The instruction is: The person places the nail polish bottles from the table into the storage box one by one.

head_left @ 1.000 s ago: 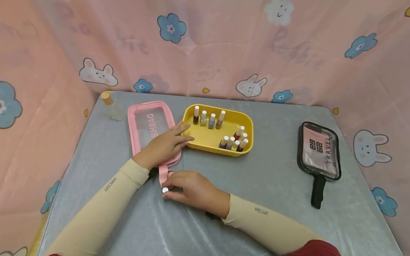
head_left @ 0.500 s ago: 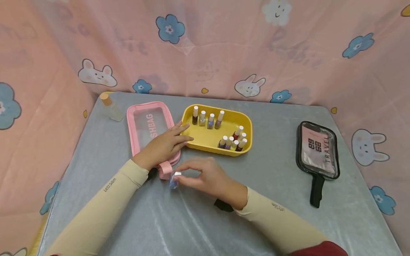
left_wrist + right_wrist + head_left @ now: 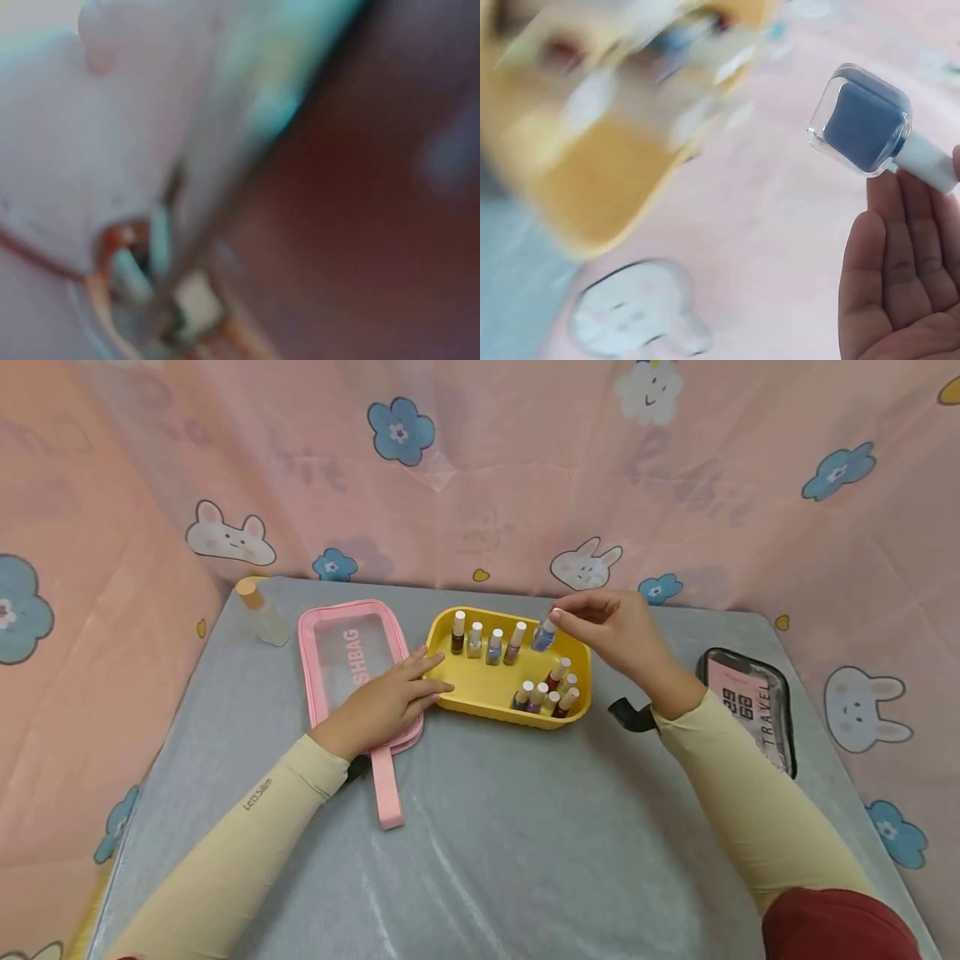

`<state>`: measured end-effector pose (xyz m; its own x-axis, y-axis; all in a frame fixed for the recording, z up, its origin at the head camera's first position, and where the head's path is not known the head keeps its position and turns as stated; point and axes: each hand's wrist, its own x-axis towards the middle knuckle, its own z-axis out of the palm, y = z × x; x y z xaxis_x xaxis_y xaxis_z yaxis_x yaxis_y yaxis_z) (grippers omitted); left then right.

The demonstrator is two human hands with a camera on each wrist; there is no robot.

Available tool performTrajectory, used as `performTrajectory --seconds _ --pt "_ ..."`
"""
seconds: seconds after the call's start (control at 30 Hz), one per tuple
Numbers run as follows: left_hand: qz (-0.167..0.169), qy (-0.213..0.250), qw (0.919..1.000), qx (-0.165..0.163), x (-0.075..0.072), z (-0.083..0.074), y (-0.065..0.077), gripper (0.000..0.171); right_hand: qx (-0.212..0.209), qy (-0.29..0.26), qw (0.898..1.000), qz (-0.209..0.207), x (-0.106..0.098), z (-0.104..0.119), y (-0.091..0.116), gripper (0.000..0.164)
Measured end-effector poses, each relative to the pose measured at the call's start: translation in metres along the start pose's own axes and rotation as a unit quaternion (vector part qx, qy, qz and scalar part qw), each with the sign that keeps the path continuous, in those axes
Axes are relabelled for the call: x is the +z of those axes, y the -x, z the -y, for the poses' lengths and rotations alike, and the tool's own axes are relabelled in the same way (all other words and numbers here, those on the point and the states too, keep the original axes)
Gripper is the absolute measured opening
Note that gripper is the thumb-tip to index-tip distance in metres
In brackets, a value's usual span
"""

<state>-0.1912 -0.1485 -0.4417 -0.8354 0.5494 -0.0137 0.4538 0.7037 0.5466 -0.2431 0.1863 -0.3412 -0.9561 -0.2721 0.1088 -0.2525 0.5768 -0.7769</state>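
Observation:
My right hand [image 3: 618,631] pinches a blue nail polish bottle [image 3: 543,634] by its white cap, over the back right part of the yellow tray [image 3: 480,703]. In the right wrist view the same nail polish bottle [image 3: 864,120] shows clear glass around blue polish. My left hand [image 3: 386,702] lies across the pink clear pouch [image 3: 318,685], its fingers reaching the tray's left rim. Inside the tray, several white-capped bottles stand in a back row, starting with a dark bottle [image 3: 458,635]. Another cluster, with a purple bottle [image 3: 536,697], sits at the front right. The left wrist view is too blurred to read.
A black clear travel pouch [image 3: 780,710] lies at the right, partly behind my right forearm. A frosted bottle with an orange cap [image 3: 262,612] stands at the back left. The pink pouch's strap [image 3: 386,789] points toward me. A patterned curtain [image 3: 480,477] hangs behind the table.
My right hand has carried the blue nail polish bottle from beside the pink strap up and right to above the tray. The strap now lies flat. My left hand stays in place.

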Motion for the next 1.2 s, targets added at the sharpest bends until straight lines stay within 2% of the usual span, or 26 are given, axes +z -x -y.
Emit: performTrajectory --seconds 0.17,0.33,0.7,0.9,1.2 --pt "0.000 0.000 1.0000 -0.001 0.001 0.001 0.000 0.037 0.057 0.034 0.997 0.044 -0.002 -0.037 -0.028 0.037" --pt "-0.004 -0.002 1.0000 0.003 0.002 0.001 -0.002 0.037 0.082 0.049 0.992 0.083 0.009 -0.059 -0.044 0.036" --pt "-0.002 -0.006 1.0000 -0.004 0.001 0.003 0.000 0.038 0.108 0.116 0.977 0.141 0.030 -0.061 -0.055 0.034" --pt "-0.006 -0.009 0.9999 0.001 0.001 0.003 -0.001 0.037 0.108 0.106 0.978 0.146 0.032 -0.066 -0.054 0.029" --pt "-0.004 -0.006 1.0000 -0.002 0.002 0.003 -0.001 0.037 0.124 0.091 0.977 0.146 0.035 -0.071 -0.054 0.033"
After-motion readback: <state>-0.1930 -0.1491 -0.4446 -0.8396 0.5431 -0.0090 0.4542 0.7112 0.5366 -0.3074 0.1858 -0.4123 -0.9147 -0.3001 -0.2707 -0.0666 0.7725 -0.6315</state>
